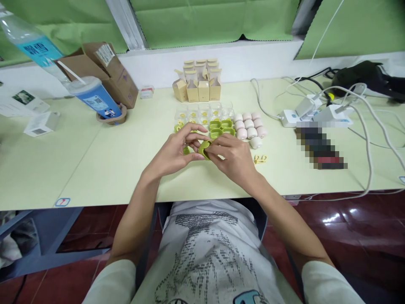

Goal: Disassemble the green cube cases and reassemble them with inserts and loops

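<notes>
Between my two hands is a small green plastic piece (pixel 204 147), partly covered by fingers. My left hand (pixel 177 150) grips its left side between thumb and fingers. From the right, my right hand (pixel 232 157) pinches it with the fingertips. Just beyond stand several green square cups (pixel 222 128) in a block, and more green pieces lie partly hidden behind my left hand. Clear plastic cases with yellow marks (pixel 204 114) sit in rows behind them. Rounded pale pink and white pieces (pixel 248 125) are grouped to the right. A yellow ear-shaped piece (pixel 260 159) lies near my right wrist.
Open cardboard boxes (pixel 199 86) stand at the wall. On the left are a blue drink cup (pixel 101 101), a brown carton (pixel 110 71) and a water bottle (pixel 38 48). Power strips (pixel 329 114) with trailing white cables and a pixelated dark object (pixel 319 145) occupy the right.
</notes>
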Demonstrator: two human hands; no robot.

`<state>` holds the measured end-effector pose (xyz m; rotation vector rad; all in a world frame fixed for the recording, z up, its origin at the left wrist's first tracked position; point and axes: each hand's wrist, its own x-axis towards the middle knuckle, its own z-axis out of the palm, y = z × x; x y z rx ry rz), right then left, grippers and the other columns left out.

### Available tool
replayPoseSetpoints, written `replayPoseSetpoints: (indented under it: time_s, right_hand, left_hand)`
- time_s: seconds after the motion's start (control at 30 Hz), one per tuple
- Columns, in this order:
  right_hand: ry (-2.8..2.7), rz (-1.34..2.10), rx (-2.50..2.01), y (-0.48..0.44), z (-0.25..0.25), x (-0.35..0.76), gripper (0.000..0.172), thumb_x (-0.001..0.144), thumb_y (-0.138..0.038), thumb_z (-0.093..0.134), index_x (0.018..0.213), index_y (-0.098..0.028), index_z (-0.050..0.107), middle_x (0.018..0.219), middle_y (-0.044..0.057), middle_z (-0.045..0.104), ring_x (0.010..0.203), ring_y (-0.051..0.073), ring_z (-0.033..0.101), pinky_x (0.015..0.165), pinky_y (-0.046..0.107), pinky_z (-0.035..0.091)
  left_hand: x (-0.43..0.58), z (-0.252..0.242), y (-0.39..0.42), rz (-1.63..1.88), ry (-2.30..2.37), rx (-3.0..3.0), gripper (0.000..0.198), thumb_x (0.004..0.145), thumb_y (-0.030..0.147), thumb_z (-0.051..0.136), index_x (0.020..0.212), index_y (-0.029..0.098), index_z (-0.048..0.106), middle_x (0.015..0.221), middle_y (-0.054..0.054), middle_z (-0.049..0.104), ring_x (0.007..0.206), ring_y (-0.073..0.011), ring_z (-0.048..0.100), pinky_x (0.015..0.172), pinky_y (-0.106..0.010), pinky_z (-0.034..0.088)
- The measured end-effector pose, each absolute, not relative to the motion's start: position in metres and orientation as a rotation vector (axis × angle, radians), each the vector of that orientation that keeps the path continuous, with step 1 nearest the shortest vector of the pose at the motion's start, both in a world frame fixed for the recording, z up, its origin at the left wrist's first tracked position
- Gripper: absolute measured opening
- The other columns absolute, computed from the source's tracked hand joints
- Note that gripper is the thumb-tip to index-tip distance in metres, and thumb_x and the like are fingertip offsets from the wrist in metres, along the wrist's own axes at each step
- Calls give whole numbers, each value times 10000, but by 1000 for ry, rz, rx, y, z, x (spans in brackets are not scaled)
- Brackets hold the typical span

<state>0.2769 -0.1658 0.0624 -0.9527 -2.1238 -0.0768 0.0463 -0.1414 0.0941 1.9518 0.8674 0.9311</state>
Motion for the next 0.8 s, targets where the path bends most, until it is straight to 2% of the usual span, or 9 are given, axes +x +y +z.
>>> replayPoseSetpoints:
  time_s: [0.13, 0.23, 0.27, 0.33, 0.4, 0.43, 0.57, 0.7, 0.8]
  right_hand:
    - [-1937, 222, -877, -161, 63, 278, 158, 1050, -141, 807, 936, -230, 871, 897, 37, 865, 870, 229, 755, 811, 382, 583]
    - [-1827, 443, -854, -160, 69, 284, 90, 1047, -283, 856, 967, -253, 882, 938, 36, 877, 887, 239, 783, 828, 398, 639]
    - [-1777, 531, -871, -159, 72, 286, 103, 1040, -361, 876, 1015, -261, 882, 970, 39, 877, 914, 242, 796, 815, 390, 657]
    - [-1663, 706, -919, -159, 78, 292, 291, 964, -492, 950, 1133, -272, 859, 1040, 44, 863, 983, 246, 818, 758, 347, 679]
    - [-1587, 884, -947, -158, 83, 296, 489, 843, -550, 1040, 1179, -269, 824, 1100, 48, 833, 1011, 244, 822, 708, 313, 692]
    - [-1567, 994, -942, -158, 84, 297, 536, 801, -565, 1064, 1168, -263, 815, 1127, 52, 821, 1009, 242, 821, 699, 314, 705]
    - [-1448, 1429, -839, -158, 81, 288, 524, 800, -605, 1052, 1105, -239, 835, 1223, 71, 826, 1033, 248, 826, 769, 389, 775]
    - [-1342, 1454, -782, -157, 75, 277, 469, 827, -643, 1024, 983, -231, 863, 1069, 49, 854, 904, 206, 809, 796, 388, 781]
    - [-1332, 1473, -771, -155, 74, 279, 456, 777, -606, 1071, 938, -237, 855, 1023, 32, 849, 863, 192, 802, 777, 373, 776]
  left_hand:
    - [48, 91, -138, 957, 835, 1953, 647, 883, 463, 1005, 1408, 271, 678, 1300, -88, 836, 1126, -215, 807, 998, -327, 637]
    - [49, 87, -134, 997, 791, 1930, 646, 889, 486, 1001, 1399, 271, 669, 1329, -101, 833, 1188, -241, 821, 1034, -358, 653]
    - [49, 87, -134, 1005, 779, 1917, 651, 888, 501, 1003, 1393, 268, 665, 1337, -109, 834, 1193, -249, 826, 1029, -365, 661]
    - [48, 88, -133, 1014, 759, 1893, 679, 877, 534, 1011, 1389, 262, 658, 1345, -124, 840, 1202, -263, 833, 1014, -372, 676]
    - [47, 90, -133, 1007, 746, 1881, 702, 872, 548, 1017, 1398, 258, 655, 1357, -133, 846, 1215, -272, 838, 1009, -372, 686]
    - [47, 91, -134, 1001, 739, 1881, 704, 874, 544, 1019, 1407, 258, 659, 1368, -136, 847, 1224, -276, 840, 1003, -368, 690]
    - [45, 95, -137, 986, 720, 1897, 659, 886, 517, 1018, 1415, 268, 713, 1445, -139, 825, 1363, -326, 813, 1007, -367, 704]
    - [42, 97, -138, 1008, 709, 1924, 622, 888, 522, 1017, 1404, 278, 771, 1480, -126, 808, 1449, -357, 774, 1144, -434, 683]
    - [42, 98, -137, 1014, 668, 1934, 615, 878, 525, 1024, 1397, 284, 799, 1483, -115, 802, 1429, -343, 783, 1177, -434, 673]
